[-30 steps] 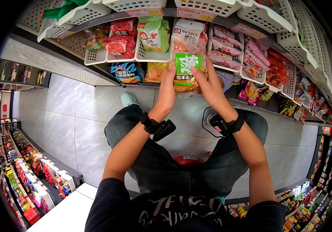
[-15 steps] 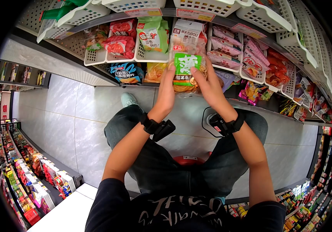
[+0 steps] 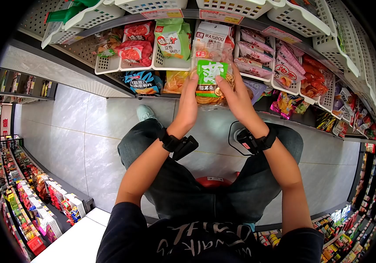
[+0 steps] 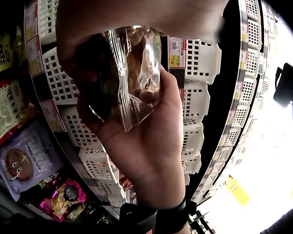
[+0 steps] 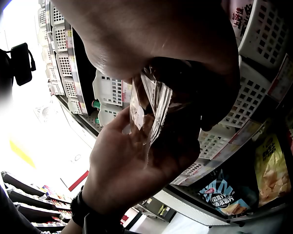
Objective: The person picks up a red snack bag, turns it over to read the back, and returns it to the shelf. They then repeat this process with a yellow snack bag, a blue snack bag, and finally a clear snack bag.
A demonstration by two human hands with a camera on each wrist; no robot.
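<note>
Both hands hold a clear bag of crisps (image 3: 213,87) with a green label and round brown crisps inside, in front of the lower shelf in the head view. My left hand (image 3: 188,103) grips its left side, and my right hand (image 3: 240,98) grips its right side with the thumb on the front. In the left wrist view the crimped end of the crisps bag (image 4: 136,73) shows between the hands, the right palm (image 4: 146,141) behind it. The right wrist view shows the same bag end (image 5: 154,105) in shadow, with the left hand (image 5: 132,156) around its far side.
Behind the bag, white baskets (image 3: 172,65) hold a green snack bag (image 3: 173,39), red packets (image 3: 136,52) and pink packets (image 3: 254,50). A blue chip bag (image 3: 143,82) lies on the level below. More white baskets (image 3: 299,19) project overhead. A red stool (image 3: 214,181) shows between the legs.
</note>
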